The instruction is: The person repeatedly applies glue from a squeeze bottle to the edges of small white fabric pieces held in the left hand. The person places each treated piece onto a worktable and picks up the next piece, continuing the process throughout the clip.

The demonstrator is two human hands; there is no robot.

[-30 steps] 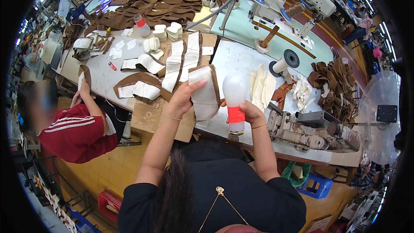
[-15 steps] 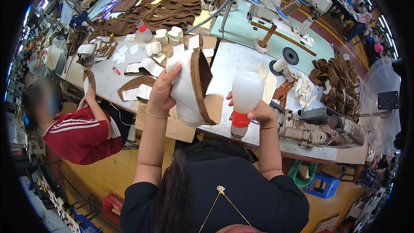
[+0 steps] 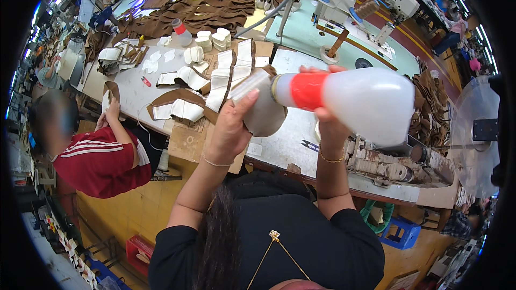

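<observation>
My left hand (image 3: 231,131) grips a shoe upper (image 3: 266,115), thumb on its pale edge; its grey-white outer face is turned toward me and a bit of brown shows at the top. In my right hand (image 3: 331,123) is a translucent white squeeze bottle (image 3: 376,104) with a red band round its neck. It lies nearly sideways, its narrow end to the left, at the upper's edge. Whether the tip touches the upper, I cannot tell. Just left of the upper, brown-and-white shoe pieces (image 3: 221,78) lie on the table.
A second red-banded bottle (image 3: 183,35) stands farther back, near stacked white pads (image 3: 204,40). Thread snips (image 3: 310,145) lie below my right hand. A sewing machine (image 3: 371,0) stands at the back right, a rusty machine (image 3: 395,166) nearer. A co-worker in a red shirt (image 3: 105,164) sits at left.
The bottle has swung from upright to nearly sideways, its neck now at the upper. My left hand has moved right and turned the upper, bringing both hands closer together.
</observation>
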